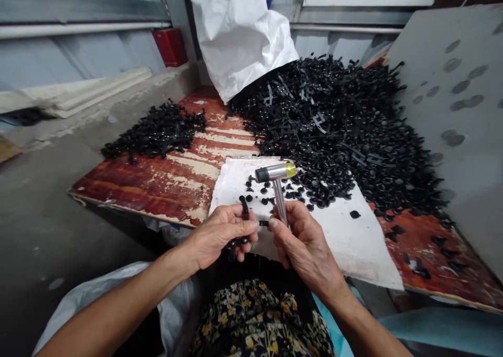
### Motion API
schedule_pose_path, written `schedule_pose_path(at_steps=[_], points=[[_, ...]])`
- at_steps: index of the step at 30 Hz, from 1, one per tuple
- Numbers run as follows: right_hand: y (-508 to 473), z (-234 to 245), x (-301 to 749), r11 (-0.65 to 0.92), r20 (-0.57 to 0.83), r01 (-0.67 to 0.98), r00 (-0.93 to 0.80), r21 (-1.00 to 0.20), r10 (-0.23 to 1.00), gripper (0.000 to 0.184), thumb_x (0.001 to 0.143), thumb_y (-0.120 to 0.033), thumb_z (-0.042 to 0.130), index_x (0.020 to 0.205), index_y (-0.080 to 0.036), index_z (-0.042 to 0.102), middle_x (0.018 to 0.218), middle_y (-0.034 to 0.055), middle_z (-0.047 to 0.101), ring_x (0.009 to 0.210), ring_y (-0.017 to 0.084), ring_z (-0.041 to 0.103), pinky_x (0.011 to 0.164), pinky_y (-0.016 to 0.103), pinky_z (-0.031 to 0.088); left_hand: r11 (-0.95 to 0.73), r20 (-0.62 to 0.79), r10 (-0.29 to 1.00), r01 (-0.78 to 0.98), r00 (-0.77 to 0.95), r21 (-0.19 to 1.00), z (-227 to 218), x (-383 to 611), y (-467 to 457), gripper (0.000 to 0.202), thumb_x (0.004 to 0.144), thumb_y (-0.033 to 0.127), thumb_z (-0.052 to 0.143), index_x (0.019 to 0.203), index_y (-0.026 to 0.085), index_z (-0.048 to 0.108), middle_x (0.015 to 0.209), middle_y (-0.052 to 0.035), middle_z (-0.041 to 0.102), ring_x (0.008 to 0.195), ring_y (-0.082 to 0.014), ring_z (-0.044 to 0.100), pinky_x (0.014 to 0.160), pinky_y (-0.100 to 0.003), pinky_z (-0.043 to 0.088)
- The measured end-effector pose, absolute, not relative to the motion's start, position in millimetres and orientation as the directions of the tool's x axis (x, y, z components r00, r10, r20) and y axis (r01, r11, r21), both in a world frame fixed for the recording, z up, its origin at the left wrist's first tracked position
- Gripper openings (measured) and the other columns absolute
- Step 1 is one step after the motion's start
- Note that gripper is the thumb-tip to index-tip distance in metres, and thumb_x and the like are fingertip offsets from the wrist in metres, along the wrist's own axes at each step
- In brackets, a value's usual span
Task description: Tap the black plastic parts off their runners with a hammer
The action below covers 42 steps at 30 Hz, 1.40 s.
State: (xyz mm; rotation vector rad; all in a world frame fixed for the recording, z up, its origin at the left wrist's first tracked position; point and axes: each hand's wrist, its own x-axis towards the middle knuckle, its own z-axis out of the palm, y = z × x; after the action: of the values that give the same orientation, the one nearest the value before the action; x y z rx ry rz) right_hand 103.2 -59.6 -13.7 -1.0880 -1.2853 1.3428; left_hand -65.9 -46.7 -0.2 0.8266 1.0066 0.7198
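**Small mallet (280, 189) up, black plastic piece (244, 207) in hand, just off the near edge of the red-stained bench (157, 189)!**

Above a floral-print lap (251, 320), the left hand (220, 236) is closed on that piece, and the right hand (302, 247) wraps the mallet's steel handle, both forearms angling inward. Beyond, loose black pieces dot a white cloth (353, 247), a big heap of them (334, 126) spreads to the far edge under a white sack (239, 37), and a smaller heap (157, 129) sits near the left edge.
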Motion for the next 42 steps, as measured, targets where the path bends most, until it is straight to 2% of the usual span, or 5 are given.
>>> schedule_pose_path(at_steps=[7,15,21,29,42], points=[[-47.3,-15.2,98.8,-0.006,0.001,-0.034,-0.199,-0.999,0.98,0.013,0.086,-0.033,0.058,0.089,-0.023,0.05,0.055,-0.0099,0.043,0.038,0.007,0.033,0.036,0.02,0.029,0.633,-0.544,0.756,-0.195,0.364,0.749,4.5,-76.8,-32.9,0.034,0.062,0.032,0.084,0.081,0.014,0.062,0.071,-0.0031,0.069,0.056,-0.0116,0.062,0.049,-0.022,0.052],[-46.1,-15.7,105.5,-0.043,-0.041,-0.013,-0.135,-0.999,0.99,0.022,0.086,-0.043,0.06,0.091,-0.023,0.052,0.055,-0.0088,0.045,0.038,0.008,0.037,0.032,0.019,0.032,0.524,-0.482,0.842,-0.154,0.241,0.838,9.5,-84.3,-17.6,0.027,0.06,0.025,0.083,0.072,0.011,0.063,0.057,-0.0011,0.063,0.045,-0.0092,0.055,0.038,-0.019,0.047],[-59.6,-19.7,119.0,-0.12,-0.122,-0.145,0.003,-0.982,0.993,0.032,0.079,-0.048,0.069,0.088,-0.023,0.051,0.061,-0.0076,0.049,0.04,0.007,0.04,0.029,0.017,0.036,0.499,-0.482,0.864,-0.123,0.144,0.858,6.1,-91.2,-4.4,0.015,0.067,0.014,0.073,0.061,0.01,0.06,0.053,-0.0034,0.062,0.042,-0.0108,0.056,0.029,-0.017,0.04],[-61.8,-27.1,120.0,-0.147,-0.152,-0.196,0.009,-0.969,0.988,0.033,0.077,-0.046,0.072,0.087,-0.022,0.053,0.065,-0.0067,0.052,0.04,0.005,0.041,0.029,0.015,0.038,0.538,-0.537,0.842,-0.141,0.05,0.831,4.2,-87.9,-0.3,0.018,0.075,0.005,0.061,0.058,0.009,0.058,0.052,-0.0048,0.063,0.04,-0.0124,0.057,0.026,-0.018,0.039],[-62.8,-28.2,121.7,-0.131,-0.132,-0.192,-0.005,-0.973,0.991,0.031,0.078,-0.046,0.072,0.087,-0.022,0.054,0.068,-0.0061,0.054,0.039,0.005,0.041,0.029,0.015,0.038,0.532,-0.532,0.846,-0.144,0.038,0.835,1.4,-87.7,1.6,0.02,0.077,0.005,0.061,0.057,0.008,0.059,0.052,-0.0048,0.062,0.04,-0.0124,0.057,0.026,-0.017,0.039]])
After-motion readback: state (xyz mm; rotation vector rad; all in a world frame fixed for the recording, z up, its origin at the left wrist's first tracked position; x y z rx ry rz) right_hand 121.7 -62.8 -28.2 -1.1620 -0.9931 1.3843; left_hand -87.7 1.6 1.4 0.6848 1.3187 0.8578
